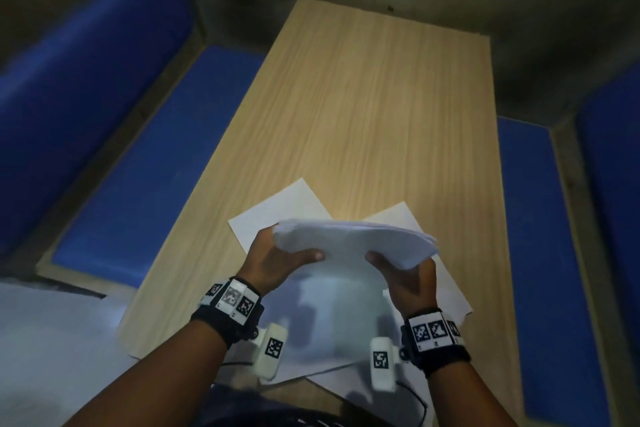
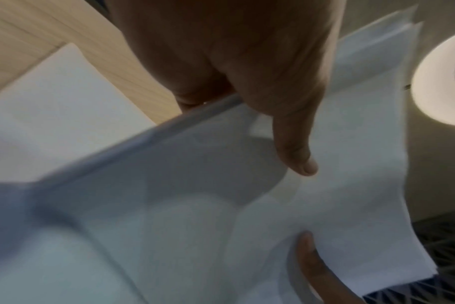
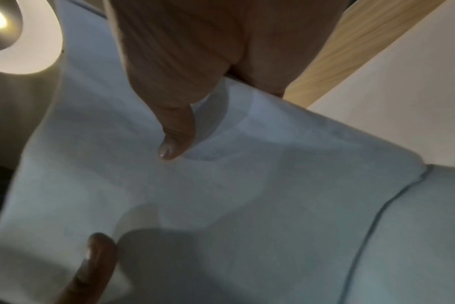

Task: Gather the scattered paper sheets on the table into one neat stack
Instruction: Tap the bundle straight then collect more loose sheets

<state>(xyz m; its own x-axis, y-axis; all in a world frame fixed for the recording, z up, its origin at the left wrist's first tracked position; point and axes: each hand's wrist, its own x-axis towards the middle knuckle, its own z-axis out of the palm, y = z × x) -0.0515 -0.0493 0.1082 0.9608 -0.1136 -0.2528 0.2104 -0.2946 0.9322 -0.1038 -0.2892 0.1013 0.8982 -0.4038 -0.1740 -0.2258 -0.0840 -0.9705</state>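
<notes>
A bundle of white paper sheets [image 1: 349, 243] is held upright above the near end of the wooden table [image 1: 363, 107]. My left hand [image 1: 277, 258] grips its left side, thumb on the near face and fingers behind. My right hand [image 1: 405, 270] grips its right side the same way. More white sheets lie flat on the table: one at the left [image 1: 273, 215], one at the right [image 1: 446, 288], and others below the bundle [image 1: 329, 340]. In the left wrist view my thumb presses the bundle [image 2: 221, 205]; in the right wrist view too [image 3: 221, 195].
Blue cushioned benches flank the table on the left [image 1: 138, 156] and the right [image 1: 547, 253]. A dark wall stands beyond the far table edge. A lit ceiling lamp [image 2: 444, 82] shows in both wrist views.
</notes>
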